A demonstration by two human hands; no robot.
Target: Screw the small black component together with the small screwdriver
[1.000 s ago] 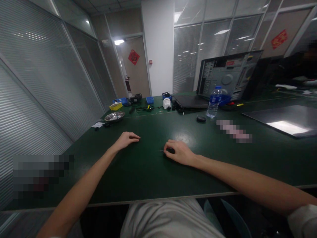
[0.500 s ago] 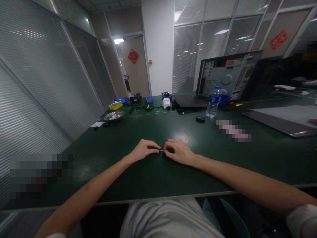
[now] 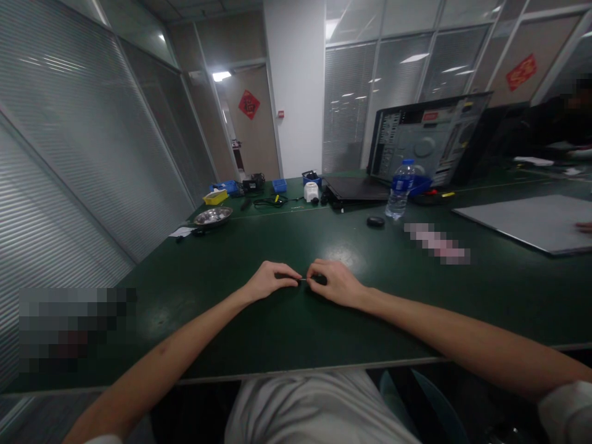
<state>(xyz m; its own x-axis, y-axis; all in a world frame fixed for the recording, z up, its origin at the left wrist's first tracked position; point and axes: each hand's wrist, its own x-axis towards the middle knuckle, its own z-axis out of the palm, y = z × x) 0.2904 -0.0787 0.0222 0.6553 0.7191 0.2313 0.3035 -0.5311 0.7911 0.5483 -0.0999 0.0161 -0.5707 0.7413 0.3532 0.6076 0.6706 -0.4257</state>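
Observation:
Over the middle of the green table (image 3: 259,333), both of my hands pinch towards each other. Between their fingertips shows a tiny, thin, light-coloured piece (image 3: 304,280), too small to name, with a dark bit at its left end. My left hand (image 3: 272,280) is closed on the dark end, thumb and fingers pressed together. My right hand (image 3: 335,282) is closed on the other end, its fingers curled and hiding what they grip. A black rounded object (image 3: 375,221), like a mouse or small case, lies beyond my right hand.
A metal dish (image 3: 213,217) and yellow tray (image 3: 215,197) stand at the far left. A water bottle (image 3: 398,191) stands before an open computer case (image 3: 423,145). A laptop (image 3: 356,189) lies at the back. At right, a person's hand (image 3: 584,227) touches a grey flat panel (image 3: 541,222).
The grey panel at the right has been lowered or tilted, and its surface now shows flatter and lighter. My hands have stayed almost still, the right one shifting very slightly.

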